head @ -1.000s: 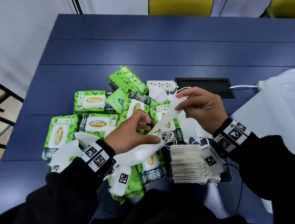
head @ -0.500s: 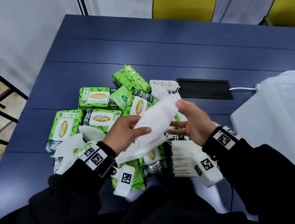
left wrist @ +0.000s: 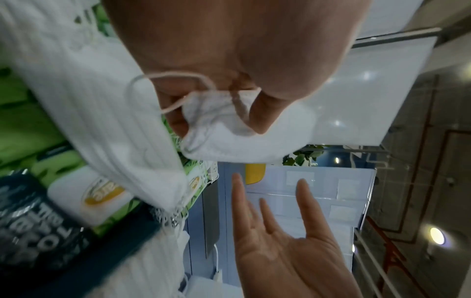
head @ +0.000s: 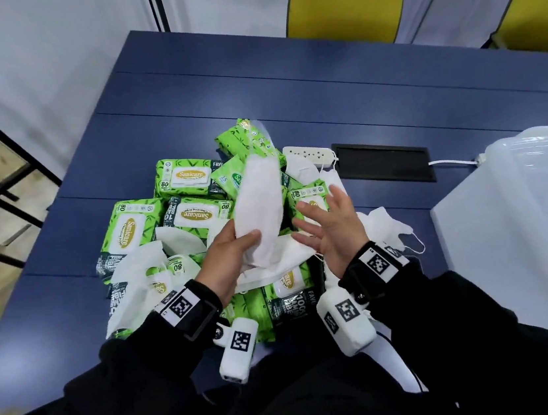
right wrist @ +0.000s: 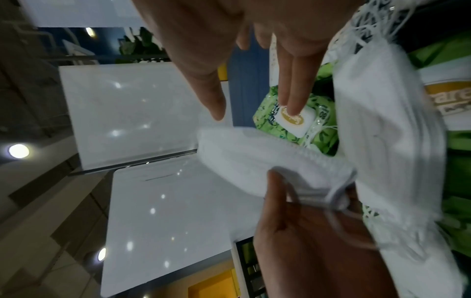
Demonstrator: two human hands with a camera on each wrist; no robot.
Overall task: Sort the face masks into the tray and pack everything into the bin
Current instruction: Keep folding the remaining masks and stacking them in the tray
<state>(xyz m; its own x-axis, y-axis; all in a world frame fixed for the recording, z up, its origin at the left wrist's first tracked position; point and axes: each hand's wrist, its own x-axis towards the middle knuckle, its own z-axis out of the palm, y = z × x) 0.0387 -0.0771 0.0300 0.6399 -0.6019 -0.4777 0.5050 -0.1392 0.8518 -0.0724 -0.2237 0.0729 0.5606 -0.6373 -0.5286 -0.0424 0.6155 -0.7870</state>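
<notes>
Right hand (head: pixel 332 231) has let go now, fingers spread and straight just beside the face mask (head: pixel 259 209), palm turned toward it. Left hand (head: pixel 234 257) pinches the mask's lower end between thumb and curled fingers, holding it upright above the green wipe packs (head: pixel 190 179). Bin (head: pixel 521 211) sits well right of the fingers.

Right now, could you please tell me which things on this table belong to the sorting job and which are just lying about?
Belongs to the job:
- face mask held up by the left hand
- right hand, open beside it
- loose masks on the pile
- green wipe packs
- clear bin

Just lying about:
- power strip
- yellow chairs
</notes>
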